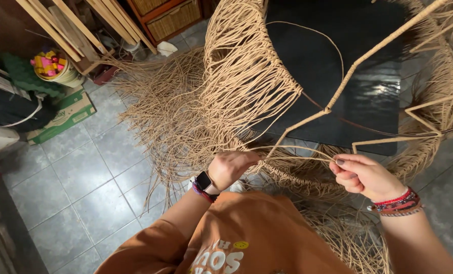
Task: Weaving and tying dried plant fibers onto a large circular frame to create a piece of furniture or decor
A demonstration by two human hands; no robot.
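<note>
Over grey floor tiles (84, 177), left hand (231, 167) and right hand (361, 175), grips clamped, stretch a cord (297, 148) crosswise.

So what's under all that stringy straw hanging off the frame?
Under the hanging straw strands you can see grey floor tiles and a black sheet. The floor beneath the thickest tangle is covered.

Place: a small craft workshop for wicker weaving.
Floor: grey tiles (84, 177) strewn with loose cane strands (170, 116).
Work: a half-woven frame (247, 66).
Storage: wooden slats (74, 25), woven baskets (170, 18), a cardboard box (66, 114).
</note>
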